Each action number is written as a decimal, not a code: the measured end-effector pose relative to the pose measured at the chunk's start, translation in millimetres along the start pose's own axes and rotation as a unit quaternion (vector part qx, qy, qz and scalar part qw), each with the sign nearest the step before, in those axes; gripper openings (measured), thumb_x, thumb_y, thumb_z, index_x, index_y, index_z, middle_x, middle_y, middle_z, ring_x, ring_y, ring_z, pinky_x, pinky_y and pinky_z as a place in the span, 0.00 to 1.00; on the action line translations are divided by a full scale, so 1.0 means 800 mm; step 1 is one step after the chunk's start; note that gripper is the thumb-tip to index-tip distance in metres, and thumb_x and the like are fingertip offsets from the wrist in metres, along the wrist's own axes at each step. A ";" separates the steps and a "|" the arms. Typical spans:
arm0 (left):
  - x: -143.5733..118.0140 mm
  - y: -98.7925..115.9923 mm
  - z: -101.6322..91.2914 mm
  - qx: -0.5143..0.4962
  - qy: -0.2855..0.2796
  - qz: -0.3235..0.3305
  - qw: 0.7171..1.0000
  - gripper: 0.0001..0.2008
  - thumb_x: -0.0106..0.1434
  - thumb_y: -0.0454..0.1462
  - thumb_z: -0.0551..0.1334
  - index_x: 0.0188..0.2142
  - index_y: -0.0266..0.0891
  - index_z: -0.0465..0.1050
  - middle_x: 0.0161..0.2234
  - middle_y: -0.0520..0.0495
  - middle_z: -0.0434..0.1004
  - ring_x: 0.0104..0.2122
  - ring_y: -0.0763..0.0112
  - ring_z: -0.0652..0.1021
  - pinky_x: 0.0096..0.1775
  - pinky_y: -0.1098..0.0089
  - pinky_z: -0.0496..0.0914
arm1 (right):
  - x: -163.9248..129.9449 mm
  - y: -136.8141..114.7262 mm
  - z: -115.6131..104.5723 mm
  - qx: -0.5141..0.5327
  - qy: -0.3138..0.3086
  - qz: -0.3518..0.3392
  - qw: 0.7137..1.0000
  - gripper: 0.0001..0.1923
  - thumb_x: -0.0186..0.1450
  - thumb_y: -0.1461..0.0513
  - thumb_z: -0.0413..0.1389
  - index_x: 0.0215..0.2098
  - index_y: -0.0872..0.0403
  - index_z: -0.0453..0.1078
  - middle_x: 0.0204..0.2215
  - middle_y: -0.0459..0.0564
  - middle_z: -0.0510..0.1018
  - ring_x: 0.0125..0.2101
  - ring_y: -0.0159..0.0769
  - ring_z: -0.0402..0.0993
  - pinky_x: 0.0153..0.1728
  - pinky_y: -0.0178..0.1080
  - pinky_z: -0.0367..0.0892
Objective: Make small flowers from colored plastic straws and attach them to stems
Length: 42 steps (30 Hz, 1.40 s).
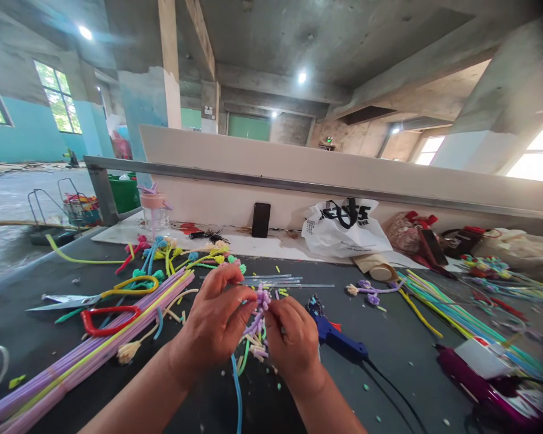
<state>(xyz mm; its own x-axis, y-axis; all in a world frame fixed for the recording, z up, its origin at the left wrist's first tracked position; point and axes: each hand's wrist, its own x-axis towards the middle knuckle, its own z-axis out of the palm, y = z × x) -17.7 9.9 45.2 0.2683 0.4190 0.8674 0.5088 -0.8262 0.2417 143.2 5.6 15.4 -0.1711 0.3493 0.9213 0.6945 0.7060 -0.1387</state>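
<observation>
Between my two hands, above the dark table, is a small purple flower of bent pipe cleaner [263, 296]. My left hand [217, 316] pinches it from the left with thumb and forefinger. From the right, the fingertips of my right hand [294, 337] close on its edge. Below the flower hangs a purple stem, partly hidden by my left fingers. Short cut pipe cleaner pieces [259, 348] lie under my hands, with a blue strand [236, 386] running toward me. Just right of my right hand rests a blue glue gun [341, 342] with a black cord.
Scissors with red and yellow handles [113, 308] lie at left on a bundle of long pipe cleaners [85, 355]. Another bundle [461, 307] is at right, near a purple tool [475, 377]. A bottle [154, 211], phone [261, 220] and white bag [344, 229] line the back.
</observation>
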 end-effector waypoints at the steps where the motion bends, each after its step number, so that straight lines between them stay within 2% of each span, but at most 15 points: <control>1: 0.000 0.000 0.000 0.001 -0.001 0.000 1.000 0.08 0.57 0.30 0.59 0.37 0.39 0.69 0.40 0.44 0.61 0.42 0.66 0.66 0.46 0.63 0.65 | 0.000 0.000 0.000 -0.001 -0.001 -0.005 1.000 0.07 0.58 0.72 0.52 0.30 0.55 0.65 0.22 0.49 0.73 0.23 0.34 0.66 0.24 0.36 0.64; 4: 0.000 0.003 0.000 0.005 -0.002 -0.004 1.000 0.08 0.56 0.30 0.60 0.37 0.38 0.68 0.39 0.45 0.61 0.41 0.67 0.67 0.46 0.62 0.65 | 0.000 -0.001 0.000 -0.004 0.007 -0.014 1.000 0.07 0.58 0.72 0.52 0.31 0.55 0.65 0.22 0.49 0.73 0.24 0.34 0.66 0.25 0.36 0.65; 10: -0.002 0.004 0.006 0.003 0.009 -0.005 1.000 0.08 0.56 0.29 0.59 0.36 0.38 0.67 0.39 0.45 0.61 0.41 0.67 0.67 0.46 0.62 0.65 | 0.004 -0.001 -0.001 0.024 0.021 0.030 0.999 0.07 0.59 0.72 0.51 0.28 0.55 0.64 0.20 0.47 0.70 0.22 0.31 0.64 0.24 0.34 0.63; 19: -0.002 0.010 0.004 -0.008 -0.001 -0.012 1.000 0.06 0.57 0.31 0.59 0.36 0.38 0.67 0.39 0.44 0.60 0.41 0.67 0.66 0.47 0.62 0.64 | 0.002 -0.003 -0.003 -0.009 0.021 0.011 1.000 0.07 0.59 0.71 0.51 0.29 0.55 0.65 0.20 0.46 0.69 0.23 0.32 0.64 0.24 0.34 0.62; 24: -0.001 0.011 0.002 -0.022 -0.014 -0.015 1.000 0.05 0.58 0.30 0.57 0.35 0.39 0.68 0.39 0.44 0.60 0.41 0.67 0.67 0.45 0.64 0.65 | 0.002 -0.004 -0.001 0.005 0.026 0.016 1.000 0.06 0.59 0.71 0.51 0.29 0.55 0.65 0.20 0.46 0.69 0.23 0.31 0.64 0.24 0.34 0.62; 27: -0.003 0.011 0.004 -0.029 -0.022 -0.006 0.999 0.06 0.58 0.29 0.56 0.35 0.39 0.67 0.39 0.44 0.61 0.40 0.68 0.67 0.44 0.66 0.66 | 0.003 -0.006 -0.002 0.011 0.024 0.039 0.999 0.06 0.60 0.70 0.51 0.28 0.55 0.65 0.20 0.46 0.69 0.22 0.31 0.64 0.23 0.33 0.62; 32: -0.006 0.010 0.008 0.015 -0.019 0.002 1.000 0.08 0.58 0.26 0.54 0.33 0.38 0.67 0.39 0.44 0.63 0.41 0.67 0.67 0.45 0.64 0.65 | 0.003 -0.011 -0.003 0.025 0.025 0.074 0.997 0.06 0.60 0.69 0.51 0.28 0.54 0.64 0.20 0.45 0.69 0.21 0.31 0.64 0.21 0.33 0.60; 38: -0.002 0.011 0.002 0.015 -0.035 0.054 0.998 0.10 0.57 0.25 0.52 0.35 0.36 0.67 0.38 0.43 0.65 0.41 0.66 0.67 0.45 0.64 0.66 | 0.002 -0.013 -0.003 0.032 0.021 0.054 0.998 0.06 0.60 0.70 0.50 0.27 0.54 0.63 0.20 0.45 0.68 0.21 0.30 0.62 0.22 0.33 0.60; 42: 0.003 0.012 -0.005 0.006 -0.052 0.072 0.996 0.10 0.57 0.25 0.52 0.35 0.36 0.67 0.39 0.43 0.66 0.42 0.65 0.67 0.45 0.64 0.67 | 0.003 -0.014 -0.004 0.027 0.011 0.067 0.997 0.07 0.60 0.70 0.50 0.26 0.54 0.63 0.19 0.44 0.67 0.21 0.30 0.62 0.22 0.33 0.60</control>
<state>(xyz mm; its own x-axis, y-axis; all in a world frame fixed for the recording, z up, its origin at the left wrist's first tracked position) -16.0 1.5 51.1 0.4224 0.3340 0.8426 0.4689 -0.8761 0.1122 137.2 -3.5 20.1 -0.0643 0.4291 0.9010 0.6709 0.6869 -0.2793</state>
